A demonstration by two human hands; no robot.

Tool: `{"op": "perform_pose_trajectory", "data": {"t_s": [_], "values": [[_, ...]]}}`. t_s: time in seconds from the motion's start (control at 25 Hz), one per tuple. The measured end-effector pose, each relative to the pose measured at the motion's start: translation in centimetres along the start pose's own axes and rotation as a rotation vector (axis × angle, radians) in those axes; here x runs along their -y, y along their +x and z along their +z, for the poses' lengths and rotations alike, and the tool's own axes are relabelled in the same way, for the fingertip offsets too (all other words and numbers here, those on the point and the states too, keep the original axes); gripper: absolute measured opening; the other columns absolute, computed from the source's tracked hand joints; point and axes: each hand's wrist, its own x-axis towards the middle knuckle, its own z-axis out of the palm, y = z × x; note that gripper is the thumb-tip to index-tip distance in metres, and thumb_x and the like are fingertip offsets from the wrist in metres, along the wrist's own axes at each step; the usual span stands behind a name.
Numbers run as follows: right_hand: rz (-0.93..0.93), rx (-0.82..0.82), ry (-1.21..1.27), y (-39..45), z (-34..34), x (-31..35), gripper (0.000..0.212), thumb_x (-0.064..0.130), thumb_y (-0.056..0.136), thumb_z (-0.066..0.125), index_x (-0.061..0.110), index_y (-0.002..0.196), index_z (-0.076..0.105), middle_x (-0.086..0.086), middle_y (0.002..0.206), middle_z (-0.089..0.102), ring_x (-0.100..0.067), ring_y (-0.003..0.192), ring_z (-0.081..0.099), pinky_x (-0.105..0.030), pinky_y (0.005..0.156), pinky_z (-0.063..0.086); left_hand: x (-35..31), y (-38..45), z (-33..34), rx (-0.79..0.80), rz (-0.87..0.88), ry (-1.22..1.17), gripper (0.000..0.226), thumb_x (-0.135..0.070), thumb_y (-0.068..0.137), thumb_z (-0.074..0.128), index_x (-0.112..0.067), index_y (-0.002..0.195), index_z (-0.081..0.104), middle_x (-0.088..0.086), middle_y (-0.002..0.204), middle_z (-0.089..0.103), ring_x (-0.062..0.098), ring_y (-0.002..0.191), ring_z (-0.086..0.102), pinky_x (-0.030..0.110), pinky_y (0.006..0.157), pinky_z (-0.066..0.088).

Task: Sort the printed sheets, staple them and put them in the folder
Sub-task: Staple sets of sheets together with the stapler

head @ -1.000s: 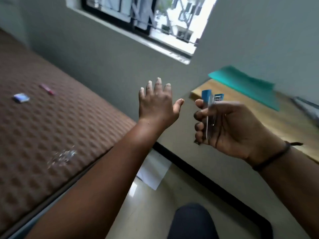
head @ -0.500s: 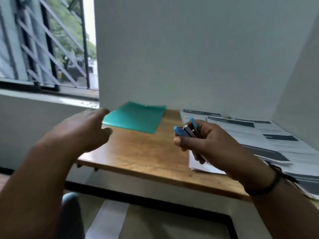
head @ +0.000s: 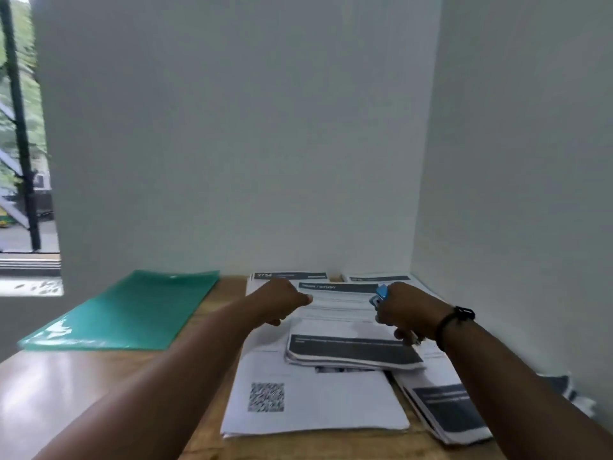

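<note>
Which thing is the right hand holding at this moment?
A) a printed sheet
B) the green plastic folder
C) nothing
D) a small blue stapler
D: the right hand has its fingers curled round a small blue stapler, above the printed sheets; the green plastic folder lies apart on the left.

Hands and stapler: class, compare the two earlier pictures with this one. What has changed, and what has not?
Both hands have moved forward over the printed sheets. The left hand, spread open in the air a second ago, now reaches out with fingers curled, apparently holding nothing. The right hand keeps its grip on the blue stapler. The green folder stays on the table.
</note>
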Motion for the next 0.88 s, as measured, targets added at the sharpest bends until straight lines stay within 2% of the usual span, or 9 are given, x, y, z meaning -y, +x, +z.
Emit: {"op": "perform_pose_trajectory", "data": {"t_s": [0.12, 0.24, 0.32, 0.4, 0.44, 0.52, 0.64, 0.72, 0.88], "values": [[0.161, -0.027, -0.033, 3.8, -1.7, -1.8, 0.009, 0.005, 0.091, 0.048, 0.007, 0.083, 0.046, -0.011, 0.074, 0.048, -0.021, 0.057, 0.049, -0.025, 0.046, 0.038, -1.2, 3.1, 0.8, -0.076, -0.059, -0.135, 0.030, -0.030, 0.089, 0.065, -0.006, 0.105, 0.058, 0.006, 0.082, 0.053, 0.021, 0.080, 0.059, 0.032, 0.072, 0.054], [0.155, -0.033, -0.122, 6.5, -1.8, -2.4, 0.005, 0.010, 0.095, 0.050, 0.007, 0.096, 0.047, -0.006, 0.077, 0.049, -0.018, 0.064, 0.049, -0.026, 0.060, 0.045, -2.4, 5.0, 1.8, -0.080, -0.099, -0.134, 0.038, -0.024, 0.091, 0.063, -0.003, 0.123, 0.056, 0.009, 0.100, 0.050, 0.033, 0.113, 0.059, 0.039, 0.083, 0.055], [0.126, -0.017, -0.207, 8.0, -1.0, -3.0, 0.021, 0.013, 0.096, 0.050, 0.017, 0.116, 0.048, -0.009, 0.103, 0.057, -0.023, 0.092, 0.058, -0.026, 0.077, 0.048, -2.6, 6.1, 2.6, -0.071, -0.170, -0.172, 0.045, -0.023, 0.091, 0.060, -0.002, 0.130, 0.051, 0.012, 0.111, 0.056, 0.034, 0.116, 0.059, 0.041, 0.080, 0.056], [0.159, -0.046, -0.286, 8.8, 0.3, -3.9, 0.042, 0.018, 0.095, 0.054, 0.012, 0.135, 0.045, -0.011, 0.131, 0.055, -0.025, 0.118, 0.055, -0.028, 0.091, 0.046, -2.6, 6.9, 3.2, -0.060, -0.207, -0.192, 0.049, -0.024, 0.090, 0.062, -0.005, 0.134, 0.049, 0.016, 0.125, 0.058, 0.031, 0.105, 0.061, 0.036, 0.065, 0.054], [0.200, -0.084, -0.282, 9.5, 1.2, -4.7, 0.045, 0.021, 0.092, 0.057, 0.010, 0.134, 0.047, -0.010, 0.130, 0.057, -0.025, 0.117, 0.056, -0.028, 0.090, 0.046, -2.4, 7.5, 3.6, -0.076, -0.212, -0.192, 0.052, -0.024, 0.089, 0.063, -0.006, 0.135, 0.047, 0.016, 0.127, 0.058, 0.029, 0.097, 0.060, 0.032, 0.061, 0.051], [0.250, -0.154, -0.249, 10.5, 2.5, -5.8, 0.040, 0.023, 0.087, 0.059, 0.010, 0.125, 0.053, -0.008, 0.122, 0.061, -0.023, 0.110, 0.059, -0.027, 0.085, 0.046, -2.0, 8.4, 4.2, -0.128, -0.207, -0.161, 0.051, -0.022, 0.089, 0.063, -0.003, 0.133, 0.048, 0.017, 0.127, 0.058, 0.026, 0.092, 0.055, 0.030, 0.069, 0.049], [0.246, -0.175, -0.231, 11.2, 3.2, -6.2, 0.034, 0.019, 0.089, 0.053, 0.010, 0.121, 0.054, -0.007, 0.119, 0.061, -0.022, 0.109, 0.059, -0.028, 0.085, 0.046, -1.8, 8.9, 4.5, -0.199, -0.201, -0.128, 0.039, -0.013, 0.090, 0.063, 0.004, 0.125, 0.054, 0.016, 0.126, 0.059, 0.029, 0.111, 0.058, 0.031, 0.090, 0.046], [0.235, -0.200, -0.218, 11.5, 3.3, -6.3, 0.033, 0.018, 0.090, 0.051, 0.010, 0.121, 0.053, -0.007, 0.121, 0.061, -0.023, 0.110, 0.058, -0.029, 0.088, 0.046, -1.5, 9.5, 4.5, -0.169, -0.228, -0.195, 0.035, -0.007, 0.087, 0.067, 0.004, 0.119, 0.057, 0.012, 0.122, 0.061, 0.031, 0.114, 0.058, 0.035, 0.098, 0.047], [0.235, -0.187, -0.208, 11.6, 3.2, -6.5, 0.032, 0.016, 0.090, 0.052, 0.008, 0.121, 0.051, -0.007, 0.118, 0.061, -0.021, 0.108, 0.059, -0.026, 0.084, 0.046, -1.4, 10.3, 4.7, -0.115, -0.237, -0.340, 0.032, -0.007, 0.075, 0.071, 0.001, 0.105, 0.064, 0.017, 0.112, 0.069, 0.034, 0.100, 0.066, 0.046, 0.093, 0.053]]}}
